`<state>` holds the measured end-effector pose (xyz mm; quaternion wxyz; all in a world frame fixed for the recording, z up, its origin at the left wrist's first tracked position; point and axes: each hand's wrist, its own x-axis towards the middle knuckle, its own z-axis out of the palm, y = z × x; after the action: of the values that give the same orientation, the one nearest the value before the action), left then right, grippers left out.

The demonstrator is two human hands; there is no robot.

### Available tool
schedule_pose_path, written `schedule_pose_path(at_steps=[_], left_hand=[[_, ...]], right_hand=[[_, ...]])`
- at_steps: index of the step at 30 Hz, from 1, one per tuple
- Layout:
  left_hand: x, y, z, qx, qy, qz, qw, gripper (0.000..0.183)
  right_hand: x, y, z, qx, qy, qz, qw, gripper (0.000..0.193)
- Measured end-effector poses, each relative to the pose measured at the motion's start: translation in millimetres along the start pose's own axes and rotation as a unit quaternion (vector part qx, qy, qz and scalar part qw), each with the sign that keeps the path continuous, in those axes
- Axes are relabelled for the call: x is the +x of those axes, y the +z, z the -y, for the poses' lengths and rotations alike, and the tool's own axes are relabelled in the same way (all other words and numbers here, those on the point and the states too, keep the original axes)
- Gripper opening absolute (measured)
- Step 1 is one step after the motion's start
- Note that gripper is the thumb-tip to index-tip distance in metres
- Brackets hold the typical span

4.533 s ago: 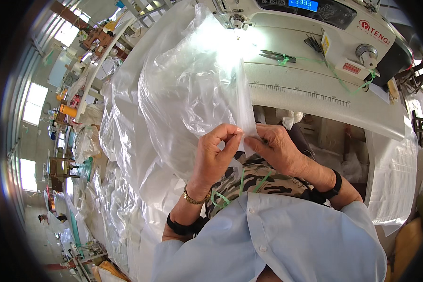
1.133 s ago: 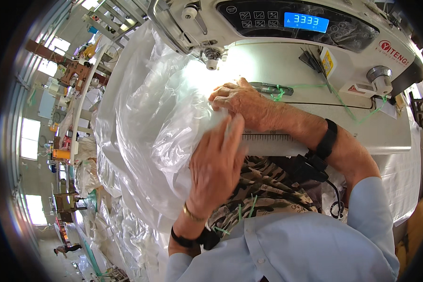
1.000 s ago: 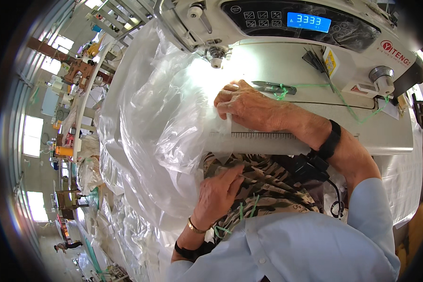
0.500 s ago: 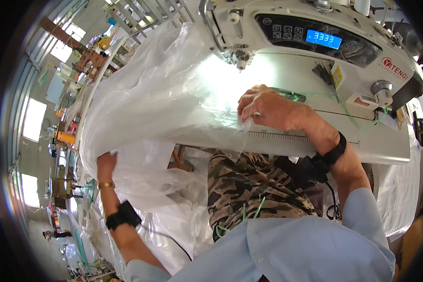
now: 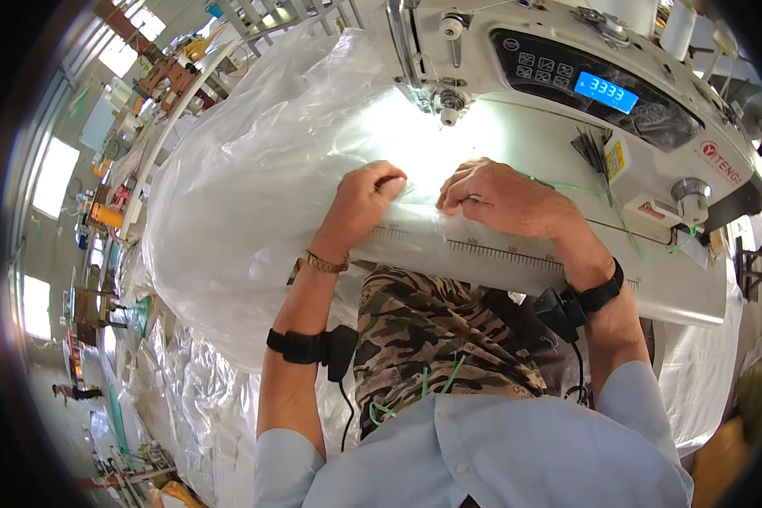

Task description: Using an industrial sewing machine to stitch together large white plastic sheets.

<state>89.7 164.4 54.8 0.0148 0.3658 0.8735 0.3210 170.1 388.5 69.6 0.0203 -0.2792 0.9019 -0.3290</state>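
Hands hold translucent plastic; sewing machine beyond.

The sheeting is translucent white, the trousers camouflage-patterned.

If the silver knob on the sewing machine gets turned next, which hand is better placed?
Probably the right hand: it is closer to the silver knob and on its side. The left hand is farther away, at the clear plastic, and would likely have to reach past the right one.

Windows glared white in the grey wall at the far left — nearer in, a brown stand showed dark legs.
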Motion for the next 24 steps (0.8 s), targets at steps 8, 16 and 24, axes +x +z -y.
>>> schedule_pose_path(at_steps=[8, 16, 24], left_hand=[[-16, -3, 3, -0.131, 0.116, 0.098, 0.980, 0.025], [-31, 14, -21, -0.044, 0.126, 0.020, 0.991, 0.019], [-26, 10, -8, -0.210, 0.040, 0.023, 0.977, 0.008]], right_hand=[[2, 0, -1, 0.009, 0.053, -0.046, 0.997, 0.016], [5, 6, -3, 0.055, 0.046, -0.069, 0.995, 0.010], [5, 4, -2, 0.018, 0.048, -0.060, 0.997, 0.006]])
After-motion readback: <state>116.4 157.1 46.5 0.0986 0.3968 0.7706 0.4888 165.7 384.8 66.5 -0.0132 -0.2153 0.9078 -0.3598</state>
